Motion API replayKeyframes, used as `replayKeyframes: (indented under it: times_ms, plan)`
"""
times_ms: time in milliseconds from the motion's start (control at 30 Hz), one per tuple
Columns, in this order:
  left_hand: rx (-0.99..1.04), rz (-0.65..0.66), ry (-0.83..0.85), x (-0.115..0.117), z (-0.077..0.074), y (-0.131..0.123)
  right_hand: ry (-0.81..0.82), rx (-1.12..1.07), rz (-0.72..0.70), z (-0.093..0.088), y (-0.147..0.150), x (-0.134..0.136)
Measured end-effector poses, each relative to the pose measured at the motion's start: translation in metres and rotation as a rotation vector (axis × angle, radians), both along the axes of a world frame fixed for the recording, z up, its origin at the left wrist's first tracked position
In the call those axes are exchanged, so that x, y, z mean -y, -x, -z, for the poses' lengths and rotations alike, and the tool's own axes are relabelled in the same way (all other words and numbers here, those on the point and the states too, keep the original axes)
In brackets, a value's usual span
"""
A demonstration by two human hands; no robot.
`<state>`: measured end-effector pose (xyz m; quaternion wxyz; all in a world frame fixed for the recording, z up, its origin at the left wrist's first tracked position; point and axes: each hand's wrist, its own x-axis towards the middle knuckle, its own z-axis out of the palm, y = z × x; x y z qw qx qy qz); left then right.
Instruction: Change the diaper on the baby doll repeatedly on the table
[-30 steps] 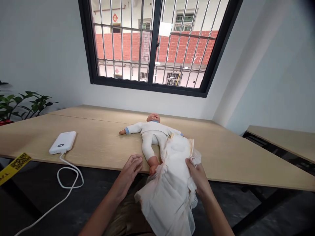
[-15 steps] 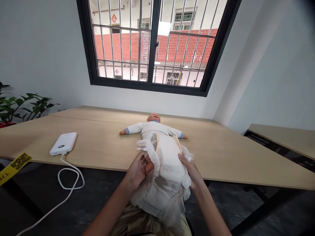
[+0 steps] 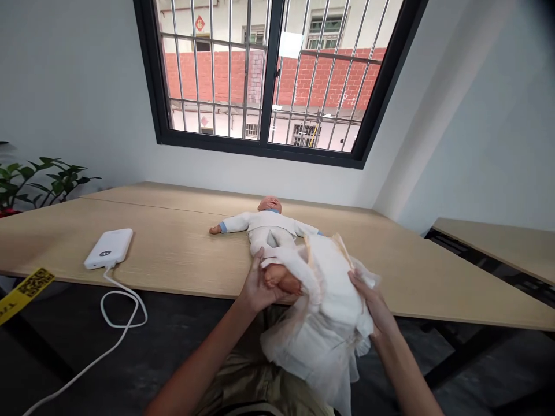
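A baby doll point(image 3: 272, 221) in a white top with blue cuffs lies on its back, head toward the window, its bare feet point(image 3: 281, 279) at the table's front edge. My left hand point(image 3: 259, 289) is closed around the feet from the left and below, thumb up along the lower leg. A large white diaper point(image 3: 336, 277) with yellowish edging is spread out to the right of the legs, its frilled left side lying across them just above the feet. My right hand point(image 3: 375, 303) grips the diaper's right edge. The lower part of the diaper hangs over my lap.
A white power bank point(image 3: 109, 248) with a white cable point(image 3: 124, 335) lies on the left of the wooden table point(image 3: 182, 254). A yellow tag point(image 3: 26, 296) sticks out at the left edge. Behind are a plant point(image 3: 47, 182) and a barred window point(image 3: 264, 147). Another table point(image 3: 498, 245) stands right.
The diaper has moved to the right with my right hand, uncovering the doll's legs and feet. My left hand has shifted right and up, now around the feet.
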<state>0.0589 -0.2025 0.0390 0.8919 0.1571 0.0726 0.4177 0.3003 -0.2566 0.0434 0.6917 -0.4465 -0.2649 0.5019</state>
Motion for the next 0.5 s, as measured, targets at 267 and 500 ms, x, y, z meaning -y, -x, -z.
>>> replayKeyframes:
  times_ms: [267,500]
  plan:
    - [-0.110,0.066,-0.105,-0.019,-0.041,0.007,0.200,0.307,-0.135,0.002,-0.036,-0.013]
    - [-0.122,0.054,-0.199,-0.058,-0.109,0.010,0.180,0.480,-0.417,0.007,0.045,-0.099]
